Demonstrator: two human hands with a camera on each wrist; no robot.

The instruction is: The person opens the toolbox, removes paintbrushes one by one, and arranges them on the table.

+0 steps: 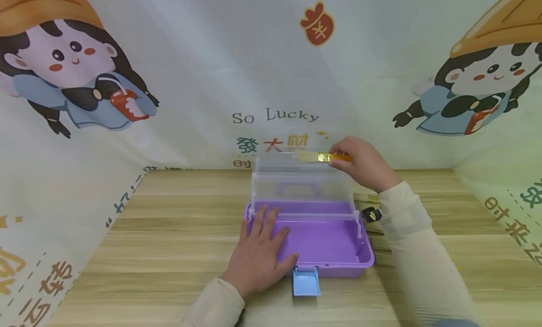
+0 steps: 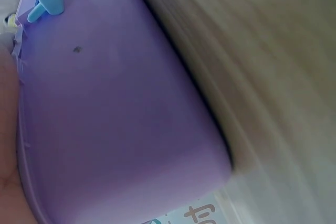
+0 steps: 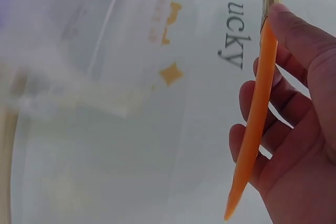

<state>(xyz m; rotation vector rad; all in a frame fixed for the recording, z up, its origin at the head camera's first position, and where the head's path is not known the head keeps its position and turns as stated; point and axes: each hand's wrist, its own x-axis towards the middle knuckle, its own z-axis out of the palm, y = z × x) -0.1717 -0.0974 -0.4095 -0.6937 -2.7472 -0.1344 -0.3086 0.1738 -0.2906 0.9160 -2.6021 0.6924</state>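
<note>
A purple plastic box point(image 1: 326, 242) stands on the table, its clear lid point(image 1: 305, 188) raised at the back and a blue latch point(image 1: 306, 283) hanging down in front. My left hand point(image 1: 260, 254) rests on the box's left front part with fingers spread over the rim. In the left wrist view the box's outer wall point(image 2: 115, 98) fills much of the frame. Above the lid's right side, my right hand point(image 1: 364, 162) pinches a flat paintbrush point(image 1: 323, 157) with its pale bristles pointing left. The orange handle point(image 3: 257, 114) lies along the fingers in the right wrist view.
Right of the box lies a small black item point(image 1: 371, 215) with a yellowish mark, partly hidden by the right sleeve point(image 1: 415, 247). Other things there are too covered to tell. A printed cloth point(image 1: 271, 73) hangs behind and at both sides of the wooden table point(image 1: 169, 251).
</note>
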